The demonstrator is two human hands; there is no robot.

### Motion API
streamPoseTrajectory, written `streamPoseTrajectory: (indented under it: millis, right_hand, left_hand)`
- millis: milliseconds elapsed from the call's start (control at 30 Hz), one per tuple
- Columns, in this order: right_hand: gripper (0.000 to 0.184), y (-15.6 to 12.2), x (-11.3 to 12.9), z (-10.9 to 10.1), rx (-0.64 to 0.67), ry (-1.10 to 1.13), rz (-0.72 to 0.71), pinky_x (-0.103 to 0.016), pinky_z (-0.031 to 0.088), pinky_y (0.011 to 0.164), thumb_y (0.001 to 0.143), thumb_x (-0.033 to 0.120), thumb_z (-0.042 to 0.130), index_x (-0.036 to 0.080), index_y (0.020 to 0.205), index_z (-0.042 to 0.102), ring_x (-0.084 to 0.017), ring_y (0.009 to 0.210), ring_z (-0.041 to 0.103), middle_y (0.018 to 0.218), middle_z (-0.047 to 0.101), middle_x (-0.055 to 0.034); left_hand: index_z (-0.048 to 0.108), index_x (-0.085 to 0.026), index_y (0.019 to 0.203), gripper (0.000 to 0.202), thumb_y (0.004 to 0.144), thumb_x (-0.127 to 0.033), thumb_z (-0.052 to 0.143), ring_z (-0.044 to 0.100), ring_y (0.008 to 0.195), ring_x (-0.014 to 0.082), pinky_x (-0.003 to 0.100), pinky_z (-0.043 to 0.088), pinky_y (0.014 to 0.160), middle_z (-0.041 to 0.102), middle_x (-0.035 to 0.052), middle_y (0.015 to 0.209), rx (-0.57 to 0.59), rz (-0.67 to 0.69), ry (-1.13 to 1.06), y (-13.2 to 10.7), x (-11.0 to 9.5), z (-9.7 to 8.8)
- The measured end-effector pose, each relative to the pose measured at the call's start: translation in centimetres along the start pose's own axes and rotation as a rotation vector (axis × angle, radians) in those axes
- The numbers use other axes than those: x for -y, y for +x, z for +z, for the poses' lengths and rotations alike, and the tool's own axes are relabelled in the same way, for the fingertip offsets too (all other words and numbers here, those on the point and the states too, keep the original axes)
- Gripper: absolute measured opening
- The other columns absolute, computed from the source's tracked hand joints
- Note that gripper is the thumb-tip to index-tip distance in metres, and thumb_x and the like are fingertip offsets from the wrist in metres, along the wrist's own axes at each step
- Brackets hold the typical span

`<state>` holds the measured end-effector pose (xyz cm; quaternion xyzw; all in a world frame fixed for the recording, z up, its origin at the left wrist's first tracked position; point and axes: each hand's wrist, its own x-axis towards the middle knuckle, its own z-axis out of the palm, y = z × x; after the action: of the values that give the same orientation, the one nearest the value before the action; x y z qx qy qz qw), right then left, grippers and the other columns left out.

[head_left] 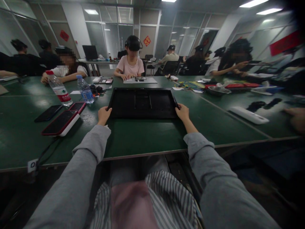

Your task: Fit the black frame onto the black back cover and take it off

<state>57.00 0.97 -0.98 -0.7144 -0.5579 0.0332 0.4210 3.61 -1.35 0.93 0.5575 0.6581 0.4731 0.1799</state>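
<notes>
A black, shallow rectangular panel with a raised rim point(164, 103) lies on the green table in front of me. Inside it, near the middle, is a thin U-shaped metal bracket point(151, 101); what kind of thing the panel is I cannot tell. My left hand point(104, 115) grips its left edge, with the thumb on top of the rim. On the opposite side, my right hand point(183, 113) is closed round the right edge. The fingers beneath the panel are hidden on both sides.
Left of the panel stand two plastic bottles point(59, 90), with several phone-like devices point(60, 122) near them. A long white object point(249, 115) lies to the right. Across the green table point(145, 135) sits a person in pink point(130, 65); cables and pouches lie at the back right.
</notes>
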Motion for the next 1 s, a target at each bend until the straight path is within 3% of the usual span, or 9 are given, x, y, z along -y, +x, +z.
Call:
streamPoseTrajectory:
  millis: [200, 367, 533, 767, 900, 1000]
  right_hand:
    - [0.052, -0.3, 0.4, 0.3, 0.017, 0.020, -0.009, -0.056, 0.056, 0.118, 0.088, 0.020, 0.063, 0.016, 0.137, 0.079, -0.036, 0.125, 0.075, 0.127, 0.082, -0.0166]
    - [0.051, -0.5, 0.2, 0.2, 0.017, -0.019, -0.023, -0.057, 0.055, 0.119, 0.094, 0.023, 0.062, 0.016, 0.142, 0.077, -0.036, 0.128, 0.075, 0.134, 0.080, -0.0181]
    - [0.052, -0.4, 0.7, 0.4, 0.011, -0.018, 0.001, -0.058, 0.053, 0.122, 0.095, 0.027, 0.065, 0.015, 0.144, 0.077, -0.037, 0.132, 0.074, 0.138, 0.079, -0.0181]
    - [0.060, -0.5, 1.9, 0.9, 0.096, 0.029, -0.073, -0.055, 0.047, 0.129, 0.096, 0.024, 0.059, 0.009, 0.154, 0.069, -0.035, 0.145, 0.066, 0.151, 0.072, -0.0197]
    - [0.070, -1.2, 3.4, 1.0, 0.025, -0.095, -0.158, -0.065, 0.041, 0.130, 0.102, 0.033, 0.056, 0.006, 0.166, 0.054, -0.041, 0.157, 0.052, 0.165, 0.057, -0.0284]
    - [0.071, -2.5, 6.2, 1.7, -0.043, -0.138, -0.261, -0.071, 0.033, 0.131, 0.108, 0.041, 0.046, 0.012, 0.173, 0.043, -0.042, 0.163, 0.042, 0.174, 0.047, -0.0264]
  left_hand:
    - [0.081, -0.020, 0.115, 0.034, 0.101, -0.046, 0.064, 0.070, 0.127, 0.0418, 0.051, 0.050, 0.109, 0.078, 0.0222, 0.128, -0.038, -0.034, 0.365, -0.4, 0.2, -0.4]
    - [0.078, -0.016, 0.122, 0.037, 0.102, -0.043, 0.063, 0.066, 0.131, 0.0450, 0.056, 0.048, 0.111, 0.077, 0.0267, 0.128, -0.021, -0.001, 0.458, -0.4, 0.0, -0.3]
    - [0.077, -0.017, 0.122, 0.038, 0.100, -0.045, 0.065, 0.071, 0.124, 0.0442, 0.054, 0.050, 0.107, 0.080, 0.0245, 0.118, -0.044, -0.027, 0.458, -0.2, -0.1, -0.7]
    - [0.075, -0.016, 0.133, 0.047, 0.105, -0.050, 0.059, 0.067, 0.136, 0.0425, 0.055, 0.047, 0.115, 0.076, 0.0240, 0.136, -0.029, -0.154, 0.600, -1.0, -1.1, -1.9]
    - [0.063, -0.010, 0.154, 0.059, 0.108, -0.045, 0.053, 0.051, 0.152, 0.0452, 0.065, 0.038, 0.123, 0.063, 0.0283, 0.156, -0.182, 0.071, 0.616, -2.3, -2.5, -0.7]
    - [0.055, -0.014, 0.164, 0.061, 0.113, -0.043, 0.042, 0.044, 0.158, 0.0411, 0.065, 0.030, 0.130, 0.056, 0.0240, 0.167, -0.113, 0.286, 0.575, -3.5, -4.1, 0.9]
